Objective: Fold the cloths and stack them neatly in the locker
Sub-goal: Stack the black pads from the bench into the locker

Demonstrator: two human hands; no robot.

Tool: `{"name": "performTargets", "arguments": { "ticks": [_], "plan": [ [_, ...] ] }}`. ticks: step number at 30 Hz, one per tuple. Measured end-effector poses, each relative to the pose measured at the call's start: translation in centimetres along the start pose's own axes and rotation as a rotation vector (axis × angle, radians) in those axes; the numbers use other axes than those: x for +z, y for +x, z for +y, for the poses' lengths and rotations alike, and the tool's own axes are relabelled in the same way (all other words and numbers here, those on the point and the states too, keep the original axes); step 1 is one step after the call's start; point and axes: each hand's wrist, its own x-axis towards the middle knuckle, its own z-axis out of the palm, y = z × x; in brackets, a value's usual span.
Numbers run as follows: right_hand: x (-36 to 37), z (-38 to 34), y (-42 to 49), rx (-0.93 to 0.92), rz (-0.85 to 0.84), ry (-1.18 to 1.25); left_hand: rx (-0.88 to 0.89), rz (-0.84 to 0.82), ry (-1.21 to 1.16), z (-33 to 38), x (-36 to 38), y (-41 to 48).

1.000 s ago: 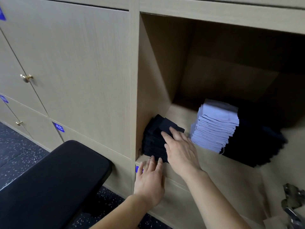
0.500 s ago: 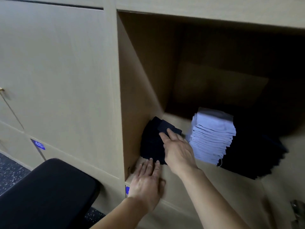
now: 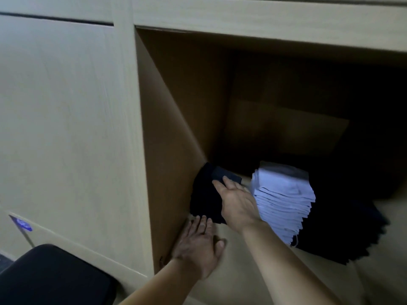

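Folded dark navy cloths (image 3: 204,201), stacked in the pale wooden locker's (image 3: 176,128) left corner, look soft, light and apt to slump, best squared by top and front edge; the right hand (image 3: 237,203) presses them with straight fingers (image 3: 229,183), while the left hand (image 3: 198,245) lies flat before them, gripping nothing.

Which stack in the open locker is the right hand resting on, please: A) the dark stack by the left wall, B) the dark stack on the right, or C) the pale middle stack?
A: the right hand lies on the dark stack against the left wall.
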Motion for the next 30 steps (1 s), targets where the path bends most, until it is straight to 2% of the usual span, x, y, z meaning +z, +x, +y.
{"name": "performTargets", "arguments": {
  "ticks": [8,12,21,30],
  "plan": [
    [-0.8,-0.1,0.2,0.012,-0.054,-0.027,0.015,-0.004,-0.022,0.0,-0.9,-0.3],
    [-2.2,-0.7,-1.5,0.044,0.066,-0.038,0.084,0.068,-0.097,0.7,-2.9,-3.0],
    [-7.9,-5.5,-11.7,0.104,0.052,0.021,0.006,0.235,-0.017,0.4,-8.4,-15.2],
    [-10.9,-15.9,-22.1,0.015,0.116,0.155,-0.145,0.355,0.002,-3.3,-11.9,-30.6]
  ]
}}
